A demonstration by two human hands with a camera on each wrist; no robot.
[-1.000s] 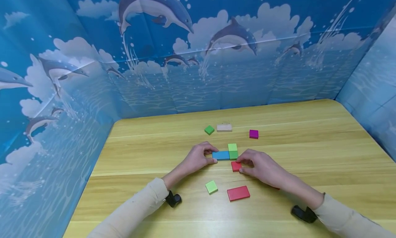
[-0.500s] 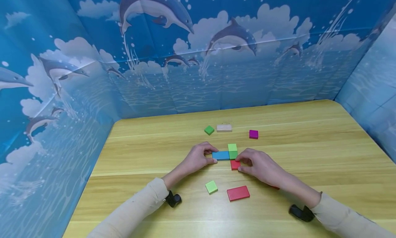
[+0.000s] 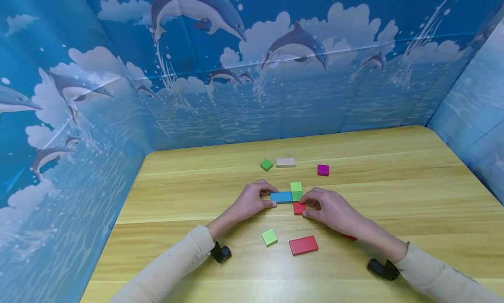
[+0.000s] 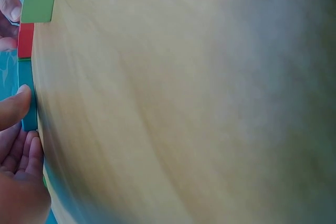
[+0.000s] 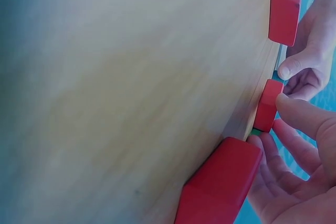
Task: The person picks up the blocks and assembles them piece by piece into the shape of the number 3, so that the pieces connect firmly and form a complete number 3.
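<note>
My left hand (image 3: 250,201) holds the left end of a flat blue rectangular block (image 3: 281,198) between thumb and fingers. Against that block's right end stands a green block (image 3: 296,192). A small red block (image 3: 298,209) sits at the green block's near side, pinched by the thumb and fingertips of my right hand (image 3: 332,210). In the right wrist view the thumb presses the near face of the red block (image 5: 268,106), with a sliver of green behind it. The left wrist view has my left thumb on the front of the blue block (image 4: 27,109).
Nearer on the wooden table (image 3: 177,180) lie a light green square block (image 3: 269,237) and a larger red block (image 3: 303,245). Another red block (image 3: 349,237) is mostly hidden under my right wrist. Farther back are a green block (image 3: 266,164), a pale block (image 3: 285,162) and a magenta block (image 3: 323,170).
The small red block, in my right hand, has slid slightly back and left, closing the gap to the green block. My left hand has stayed on the blue block.
</note>
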